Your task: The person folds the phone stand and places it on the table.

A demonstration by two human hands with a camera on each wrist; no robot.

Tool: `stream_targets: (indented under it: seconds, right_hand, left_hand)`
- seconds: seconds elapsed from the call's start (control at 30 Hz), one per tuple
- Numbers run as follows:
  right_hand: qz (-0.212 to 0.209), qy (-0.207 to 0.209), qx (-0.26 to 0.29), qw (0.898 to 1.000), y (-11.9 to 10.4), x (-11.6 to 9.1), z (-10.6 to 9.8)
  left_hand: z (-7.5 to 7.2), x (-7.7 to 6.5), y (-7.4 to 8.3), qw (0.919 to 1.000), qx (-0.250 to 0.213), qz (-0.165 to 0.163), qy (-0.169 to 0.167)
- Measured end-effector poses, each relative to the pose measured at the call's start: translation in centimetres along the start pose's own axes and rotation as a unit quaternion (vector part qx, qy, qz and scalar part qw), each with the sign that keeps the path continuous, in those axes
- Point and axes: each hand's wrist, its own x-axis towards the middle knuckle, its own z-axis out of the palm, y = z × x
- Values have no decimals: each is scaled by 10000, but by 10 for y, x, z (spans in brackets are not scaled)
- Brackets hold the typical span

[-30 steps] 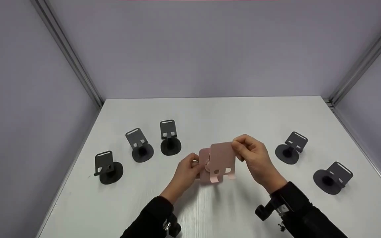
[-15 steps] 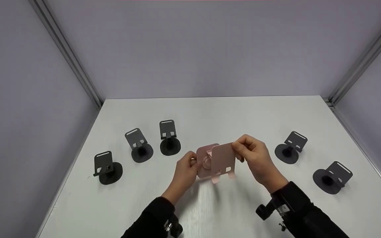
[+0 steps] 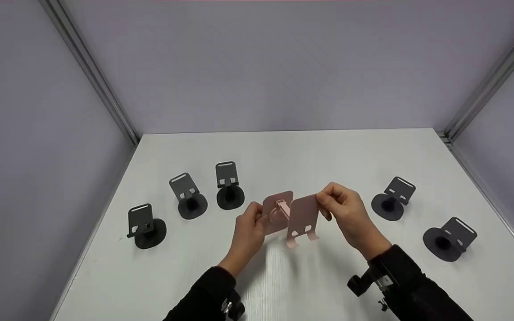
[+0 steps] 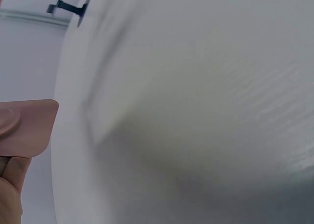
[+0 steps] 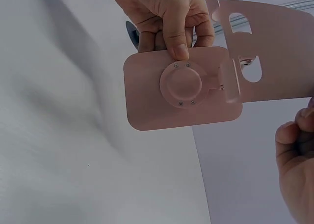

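A pink phone stand point(image 3: 302, 218) is held up over the white table, its two plates swung apart at the hinge arm. My left hand point(image 3: 248, 232) pinches the edge of its base plate point(image 5: 142, 94), thumb on the face beside the round pivot disc point(image 5: 184, 84), as the right wrist view shows. My right hand point(image 3: 347, 216) pinches the upper corner of the slotted back plate point(image 5: 284, 52), whose two curved lips point down in the head view. In the left wrist view, a corner of the base plate point(image 4: 32, 128) shows above part of my left hand point(image 4: 10, 194).
Black phone stands with round bases rest around the table point(image 3: 185, 276): a left group including the leftmost stand point(image 3: 150, 234), a middle one point(image 3: 189, 200) and a farther one point(image 3: 229, 191). To the right are two more, the upper stand point(image 3: 388, 206) and lower stand point(image 3: 444, 245). Grey panels enclose the table.
The pink stand's plates have spread farther apart; the base plate has tilted and shifted up-left with my left hand, baring the hinge arm. My right hand keeps its pinch, barely moving.
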Motion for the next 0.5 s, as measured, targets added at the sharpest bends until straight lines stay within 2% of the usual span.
stream_targets:
  seconds: [0.2, 0.5]
  right_hand:
    - [135, 108, -12, 9998, 4, 0, 1]
    - [341, 30, -82, 9994, 11, 0, 5]
  left_hand:
    - [1, -1, 3, 9996, 141, 249, 15]
    - [-1, -3, 5, 9932, 515, 994, 313]
